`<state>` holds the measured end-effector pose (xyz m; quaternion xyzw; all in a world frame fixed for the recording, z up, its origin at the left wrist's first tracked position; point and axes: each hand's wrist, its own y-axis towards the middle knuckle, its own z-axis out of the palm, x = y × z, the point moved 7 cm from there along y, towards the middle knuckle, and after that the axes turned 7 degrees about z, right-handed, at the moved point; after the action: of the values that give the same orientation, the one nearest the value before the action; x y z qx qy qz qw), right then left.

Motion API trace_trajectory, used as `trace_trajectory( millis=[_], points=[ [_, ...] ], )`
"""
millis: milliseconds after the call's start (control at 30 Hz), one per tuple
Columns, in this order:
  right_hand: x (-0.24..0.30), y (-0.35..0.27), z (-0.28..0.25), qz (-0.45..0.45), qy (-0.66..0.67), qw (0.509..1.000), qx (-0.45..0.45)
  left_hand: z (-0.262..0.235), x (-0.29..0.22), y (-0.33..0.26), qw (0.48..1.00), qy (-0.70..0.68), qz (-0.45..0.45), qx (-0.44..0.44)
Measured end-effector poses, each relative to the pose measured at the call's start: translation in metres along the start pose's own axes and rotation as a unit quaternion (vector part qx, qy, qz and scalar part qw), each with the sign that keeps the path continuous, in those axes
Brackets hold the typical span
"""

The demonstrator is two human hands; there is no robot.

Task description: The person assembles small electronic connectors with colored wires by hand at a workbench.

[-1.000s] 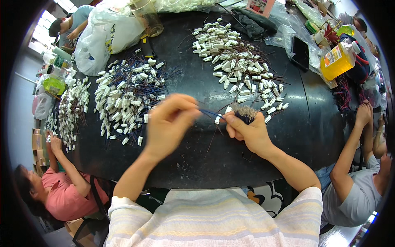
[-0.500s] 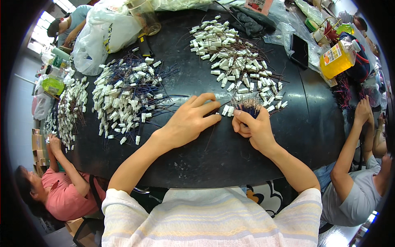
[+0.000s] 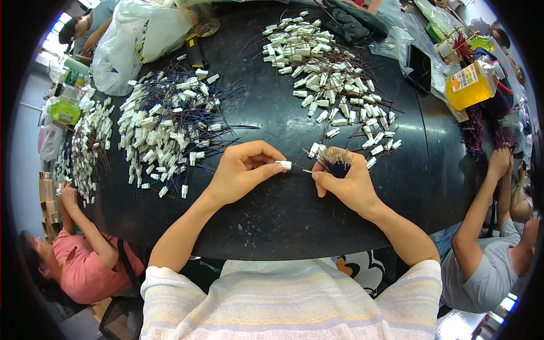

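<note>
My left hand [image 3: 243, 170] pinches a small white plastic connector [image 3: 284, 165] between thumb and forefinger. A thin dark wire runs from that connector toward my right hand [image 3: 348, 181]. My right hand is closed around a bundle of dark wires [image 3: 338, 160] whose bare metal-tipped ends fan upward, and a single wire tip [image 3: 307, 171] sticks out near its thumb. Just beyond the right fingers lie a couple of loose white connectors [image 3: 315, 148]. A heap of white connectors with brown wires [image 3: 326, 73] spreads beyond my right hand. Left of my left hand is a heap with blue wires [image 3: 170, 124].
A black tabletop [image 3: 272, 226] carries everything. At the back are a white plastic bag [image 3: 127, 45], a yellow-and-black cutter [image 3: 195, 52] and a clear cup [image 3: 198, 17]. To the right lie a phone [image 3: 418, 68] and a yellow drink bottle [image 3: 473, 85]. People sit on both sides.
My left hand has lifted off the table's heap edge and now pinches a white connector. My right hand, with the wire bundle, has turned so a wire end points left.
</note>
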<state>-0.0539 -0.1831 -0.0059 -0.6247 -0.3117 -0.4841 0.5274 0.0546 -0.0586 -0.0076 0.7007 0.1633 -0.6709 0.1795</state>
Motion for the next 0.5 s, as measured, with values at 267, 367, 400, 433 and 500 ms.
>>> trace_trajectory(
  millis=[267,367,400,433,500],
  points=[
    [0.0023,-0.0003,0.002,-0.06,-0.048,0.997,-0.026,0.0073,-0.003,-0.0023,1.0,-0.003,-0.028,0.008],
    [0.0018,0.0001,0.0026,-0.058,-0.042,0.997,-0.023,0.0071,-0.0031,-0.0039,1.0,0.012,-0.014,-0.008],
    [0.0027,-0.0005,0.0015,-0.058,-0.041,0.997,-0.024,0.0073,-0.0038,-0.0032,1.0,0.013,-0.015,-0.007],
    [0.0031,-0.001,-0.0001,-0.05,-0.049,0.997,-0.027,0.0065,-0.0063,-0.002,1.0,0.027,-0.004,-0.008],
    [0.0028,-0.001,-0.0004,-0.042,-0.059,0.997,-0.03,0.006,-0.0083,-0.0018,0.999,0.041,0.008,-0.01]
  ],
)
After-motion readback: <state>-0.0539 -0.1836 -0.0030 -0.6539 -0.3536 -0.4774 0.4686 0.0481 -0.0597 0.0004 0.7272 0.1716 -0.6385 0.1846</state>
